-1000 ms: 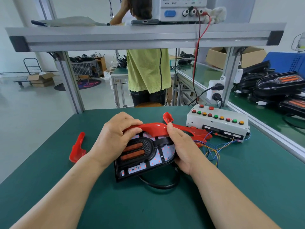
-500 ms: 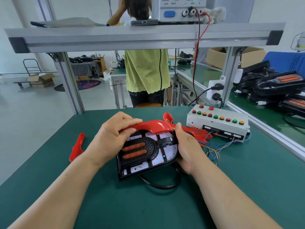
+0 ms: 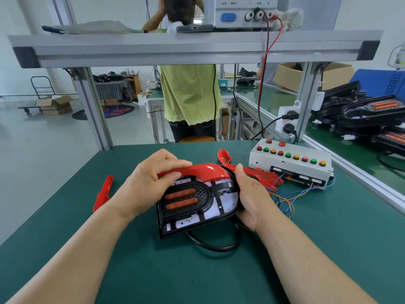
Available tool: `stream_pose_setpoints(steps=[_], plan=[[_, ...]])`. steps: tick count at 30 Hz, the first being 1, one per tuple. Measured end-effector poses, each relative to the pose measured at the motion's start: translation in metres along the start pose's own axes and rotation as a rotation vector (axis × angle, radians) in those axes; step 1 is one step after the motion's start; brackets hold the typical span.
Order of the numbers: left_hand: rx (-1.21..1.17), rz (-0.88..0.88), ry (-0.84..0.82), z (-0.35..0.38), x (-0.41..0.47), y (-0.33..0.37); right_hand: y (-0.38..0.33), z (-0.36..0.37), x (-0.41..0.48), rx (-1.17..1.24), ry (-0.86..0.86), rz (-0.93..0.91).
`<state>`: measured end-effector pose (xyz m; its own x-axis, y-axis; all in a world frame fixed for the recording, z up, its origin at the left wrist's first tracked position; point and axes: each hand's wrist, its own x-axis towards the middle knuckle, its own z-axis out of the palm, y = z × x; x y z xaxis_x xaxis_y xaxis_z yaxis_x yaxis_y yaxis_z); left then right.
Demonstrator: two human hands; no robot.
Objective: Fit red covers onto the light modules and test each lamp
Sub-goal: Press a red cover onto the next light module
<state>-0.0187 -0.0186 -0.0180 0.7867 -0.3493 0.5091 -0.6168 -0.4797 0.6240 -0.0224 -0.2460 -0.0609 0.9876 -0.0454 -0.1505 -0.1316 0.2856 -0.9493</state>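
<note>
A black light module (image 3: 197, 205) with two orange strips and small lit red LEDs lies tilted on the green table (image 3: 197, 270). A curved red cover (image 3: 203, 171) sits along the module's top edge. My left hand (image 3: 151, 183) grips the cover's left end and the module's upper left side. My right hand (image 3: 247, 196) grips the module's right rim, thumb up against the cover. A black cable (image 3: 214, 246) loops out from under the module.
Another red cover (image 3: 103, 194) lies to the left, more red covers (image 3: 258, 172) behind my right hand. A white button box (image 3: 291, 163) with coloured wires (image 3: 289, 198) stands at right. An aluminium shelf frame (image 3: 192, 49) spans overhead. A person in green (image 3: 188, 95) stands beyond the bench.
The red cover has come down closer onto the module's top edge. My right hand slid from the cover to the module's right rim.
</note>
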Motion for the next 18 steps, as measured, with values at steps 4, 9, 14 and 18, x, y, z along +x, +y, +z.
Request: stream_pose_setpoints(steps=[4, 9, 14, 18], plan=[[0.035, -0.001, -0.039, 0.0027, -0.0002, 0.0005, -0.0008, 0.0014, -0.0021, -0.001, -0.003, -0.012], [0.032, 0.004, -0.027, 0.0062, -0.0001, 0.0014, -0.0007, 0.0021, -0.0029, -0.012, -0.028, -0.017], [0.016, 0.009, -0.035, 0.0063, 0.0007, 0.0021, -0.0016, 0.0015, -0.0031, 0.003, -0.023, -0.010], [0.027, 0.014, -0.025, 0.0045, 0.0014, 0.0012, -0.0026, 0.0023, -0.0031, -0.004, -0.009, 0.001]])
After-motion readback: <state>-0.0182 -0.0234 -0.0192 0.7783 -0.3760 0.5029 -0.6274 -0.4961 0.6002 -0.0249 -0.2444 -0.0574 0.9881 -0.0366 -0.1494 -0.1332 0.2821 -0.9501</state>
